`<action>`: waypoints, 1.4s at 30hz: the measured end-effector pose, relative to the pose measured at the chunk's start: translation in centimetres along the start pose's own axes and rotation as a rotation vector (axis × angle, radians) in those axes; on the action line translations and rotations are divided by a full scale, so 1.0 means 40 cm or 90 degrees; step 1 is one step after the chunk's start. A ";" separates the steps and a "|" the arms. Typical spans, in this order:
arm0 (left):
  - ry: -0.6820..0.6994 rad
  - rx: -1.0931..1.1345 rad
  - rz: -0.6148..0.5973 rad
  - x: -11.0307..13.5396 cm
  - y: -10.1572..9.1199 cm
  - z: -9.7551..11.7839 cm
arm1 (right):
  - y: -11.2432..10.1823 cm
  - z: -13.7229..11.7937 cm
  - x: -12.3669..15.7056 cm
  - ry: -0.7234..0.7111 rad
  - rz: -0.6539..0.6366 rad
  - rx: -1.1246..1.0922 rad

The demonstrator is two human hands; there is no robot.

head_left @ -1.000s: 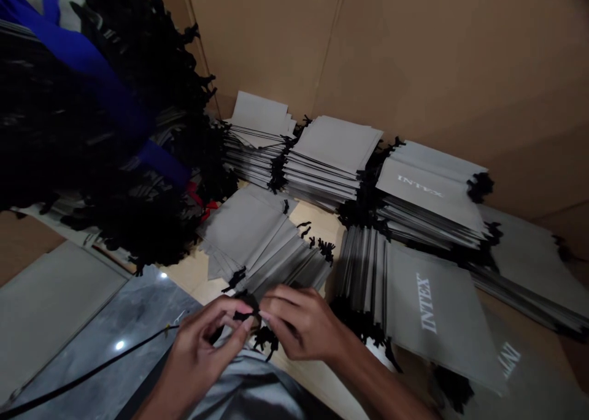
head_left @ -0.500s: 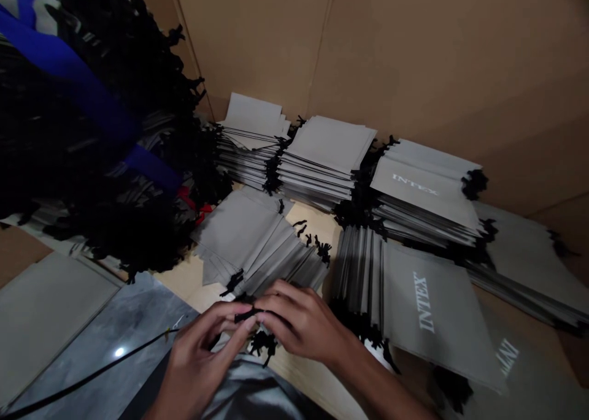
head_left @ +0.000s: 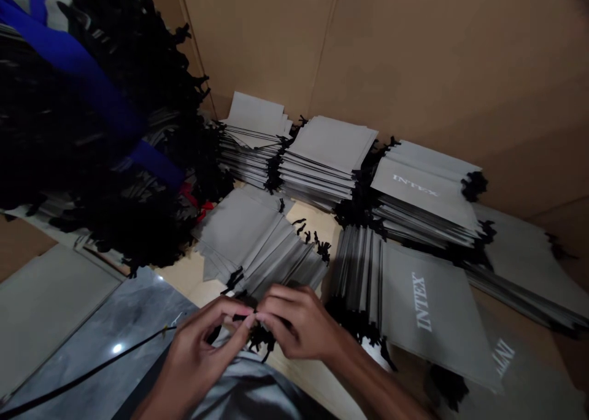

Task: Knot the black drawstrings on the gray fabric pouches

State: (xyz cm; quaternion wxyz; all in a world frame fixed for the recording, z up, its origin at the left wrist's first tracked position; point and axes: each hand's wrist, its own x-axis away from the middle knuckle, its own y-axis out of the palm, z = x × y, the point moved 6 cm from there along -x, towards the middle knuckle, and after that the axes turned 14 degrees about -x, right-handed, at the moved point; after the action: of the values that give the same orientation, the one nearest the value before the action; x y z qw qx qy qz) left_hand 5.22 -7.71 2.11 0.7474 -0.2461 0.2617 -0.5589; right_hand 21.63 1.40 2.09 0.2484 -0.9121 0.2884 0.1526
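The left hand (head_left: 202, 340) and right hand (head_left: 299, 325) are meeting at six o'clock, fingers pinching narrowly on a black drawstring (head_left: 257, 337) of a grey pouch (head_left: 271, 260). Judging by that, they are working the cord, which needs a steady pinch. Pouch stacks (head_left: 331, 156) are lying from twelve to three o'clock on the wooden surface (head_left: 322, 224), with cardboard walls (head_left: 414, 58) behind.
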 end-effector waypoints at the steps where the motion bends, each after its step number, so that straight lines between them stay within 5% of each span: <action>1: 0.005 -0.004 0.000 -0.005 -0.004 0.002 | -0.001 0.000 -0.001 -0.003 0.014 -0.029; 11: -0.019 0.057 0.029 -0.045 -0.019 0.019 | -0.016 0.010 -0.006 0.057 0.099 -0.189; 21: 0.015 0.001 -0.082 -0.037 0.005 -0.014 | -0.012 0.022 0.013 0.104 -0.009 -0.067; 29: -0.078 0.153 -0.102 -0.061 0.015 -0.005 | -0.009 0.025 -0.002 0.119 0.113 -0.257; 42: -0.106 0.190 -0.055 -0.103 0.047 -0.042 | -0.029 0.044 -0.008 0.153 0.177 -0.211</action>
State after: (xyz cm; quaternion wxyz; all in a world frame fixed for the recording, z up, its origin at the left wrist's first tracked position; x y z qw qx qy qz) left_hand 4.44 -3.37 0.11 0.7700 -0.1887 0.1023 -0.6009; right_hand 21.84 3.33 1.18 0.0355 -0.9035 0.4096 0.1212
